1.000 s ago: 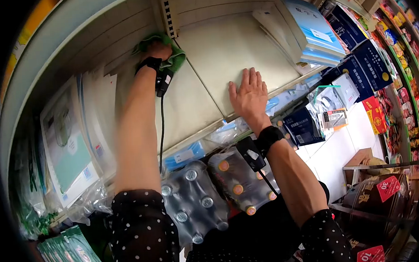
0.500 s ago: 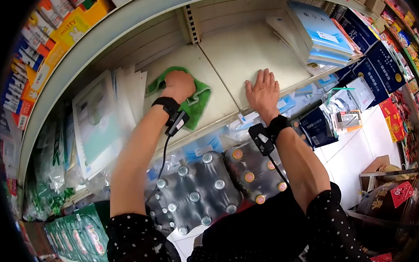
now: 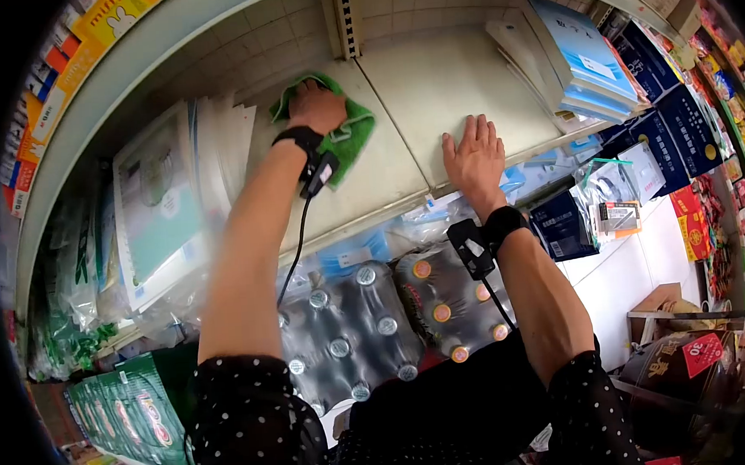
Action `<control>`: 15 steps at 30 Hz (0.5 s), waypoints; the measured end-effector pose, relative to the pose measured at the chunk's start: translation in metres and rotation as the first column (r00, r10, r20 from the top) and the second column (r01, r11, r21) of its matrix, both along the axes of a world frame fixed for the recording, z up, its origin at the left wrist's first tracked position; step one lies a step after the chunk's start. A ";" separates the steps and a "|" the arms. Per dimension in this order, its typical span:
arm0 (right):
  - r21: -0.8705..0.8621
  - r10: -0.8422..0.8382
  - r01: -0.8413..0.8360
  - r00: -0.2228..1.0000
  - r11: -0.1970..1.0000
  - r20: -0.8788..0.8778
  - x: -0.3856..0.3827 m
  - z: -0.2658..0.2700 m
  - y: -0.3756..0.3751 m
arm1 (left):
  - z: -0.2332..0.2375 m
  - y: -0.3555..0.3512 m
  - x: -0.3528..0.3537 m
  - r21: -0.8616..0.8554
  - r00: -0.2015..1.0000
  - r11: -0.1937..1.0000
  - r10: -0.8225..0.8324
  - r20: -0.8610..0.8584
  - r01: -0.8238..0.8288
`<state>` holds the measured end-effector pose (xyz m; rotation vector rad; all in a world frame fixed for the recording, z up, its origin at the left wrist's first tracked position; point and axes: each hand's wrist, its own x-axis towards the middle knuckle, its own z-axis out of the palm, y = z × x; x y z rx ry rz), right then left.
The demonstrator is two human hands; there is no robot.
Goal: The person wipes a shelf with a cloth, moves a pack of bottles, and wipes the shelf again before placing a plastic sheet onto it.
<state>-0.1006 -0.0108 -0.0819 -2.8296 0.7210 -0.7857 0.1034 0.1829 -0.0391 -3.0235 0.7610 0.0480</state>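
My left hand (image 3: 317, 110) presses a green cloth (image 3: 353, 145) against the pale shelf board (image 3: 419, 80), near its back left part. The fingers are bent over the cloth, and some of the fabric spreads out to the right of the hand. My right hand (image 3: 475, 160) lies flat on the front part of the same shelf, fingers stretched out, holding nothing. Left of the cloth stand papers and plastic folders (image 3: 161, 194). To the right of my right hand is a stack of blue booklets (image 3: 575, 54).
Below the shelf edge stand shrink-wrapped packs of bottles (image 3: 353, 332). Dark blue boxes (image 3: 682, 128) and a clear plastic bag (image 3: 604, 188) are at the right. A slotted metal upright (image 3: 346, 17) rises at the shelf's back. Green packages (image 3: 132, 409) stand at lower left.
My left hand has moved farther back on the shelf with the green cloth. My right hand stays flat in about the same place. The view has shifted slightly.
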 end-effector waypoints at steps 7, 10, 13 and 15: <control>0.022 -0.007 0.007 1.000 1.000 0.000 0.002 0.005 0.002 | -0.049 -0.001 0.117 0.090 0.991 0.989 0.126 -0.052 -0.121; 0.024 -0.020 0.020 1.000 1.000 0.014 0.002 0.006 0.001 | -0.005 -0.009 0.077 -0.073 0.958 0.958 0.270 -0.102 -0.278; 0.033 -0.022 0.022 1.000 0.999 0.005 0.001 0.008 0.003 | 0.005 -0.005 0.062 -0.036 0.967 0.969 0.239 -0.085 -0.243; 0.024 -0.026 0.025 0.999 0.999 0.019 0.002 0.007 0.001 | -0.026 0.003 0.082 0.105 0.995 0.990 0.099 -0.011 -0.097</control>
